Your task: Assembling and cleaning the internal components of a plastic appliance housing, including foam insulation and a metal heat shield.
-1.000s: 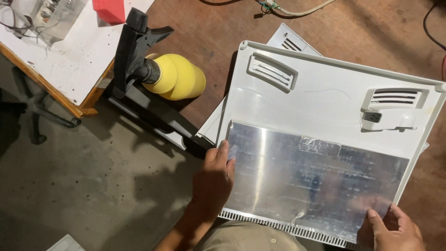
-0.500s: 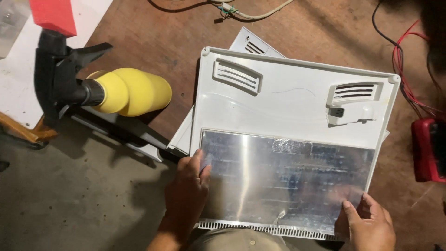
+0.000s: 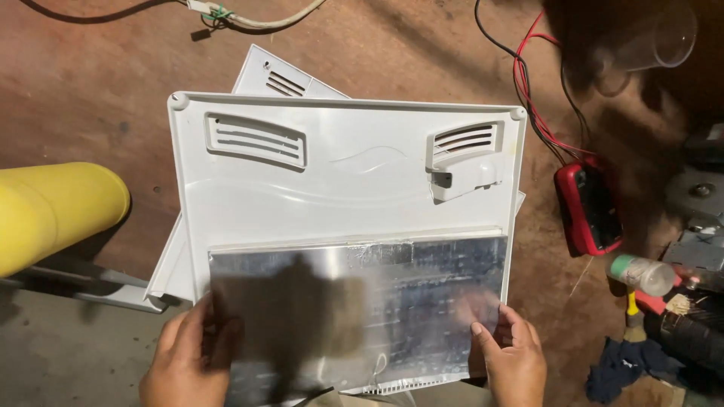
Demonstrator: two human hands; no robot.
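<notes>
Held flat over the brown bench: a white plastic panel, moulded, with two louvred vents and a shiny foil sheet covering its near half. Left hand clasped on the near left corner, right hand clasped on the near right, fingers spread on the foil, seemingly to keep it level. Beneath, a second white panel. Off right, a red meter with wires; off left, a smooth yellow cylinder.
</notes>
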